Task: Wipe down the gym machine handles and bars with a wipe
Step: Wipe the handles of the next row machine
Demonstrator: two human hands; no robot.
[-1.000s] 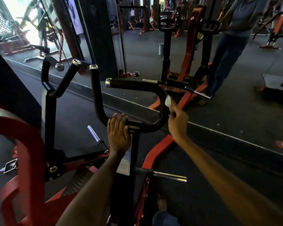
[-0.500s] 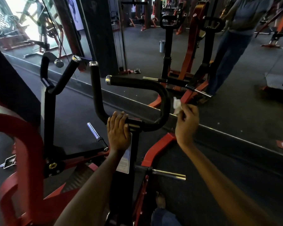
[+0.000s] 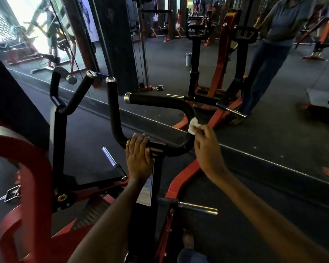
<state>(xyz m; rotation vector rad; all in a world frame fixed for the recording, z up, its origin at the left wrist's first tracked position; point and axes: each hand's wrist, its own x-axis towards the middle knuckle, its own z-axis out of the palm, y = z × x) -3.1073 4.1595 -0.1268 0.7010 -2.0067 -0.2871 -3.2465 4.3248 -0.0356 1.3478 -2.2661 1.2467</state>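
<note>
A black padded handle [image 3: 160, 100] curves from a chrome end cap on the left round to the right and down to the machine's post. My right hand [image 3: 205, 149] pinches a small white wipe [image 3: 193, 125] and holds it against the outer bend of that handle. My left hand [image 3: 138, 155] rests on top of the lower black bar where it meets the post, fingers laid over it. A second upright black handle [image 3: 112, 111] rises just left of my left hand. Further left stands a V-shaped pair of black handles [image 3: 74, 93].
The red machine frame [image 3: 32, 183] curves at lower left. Chrome weight pegs [image 3: 198, 206] stick out below my arms. A mirror wall ahead reflects the machine and a standing person [image 3: 270, 54]. My bare foot [image 3: 187, 239] shows on the dark floor.
My right hand drew the wipe slightly away from the bend half a second ago, and now it is back against the bend. My left hand stayed on the bar.
</note>
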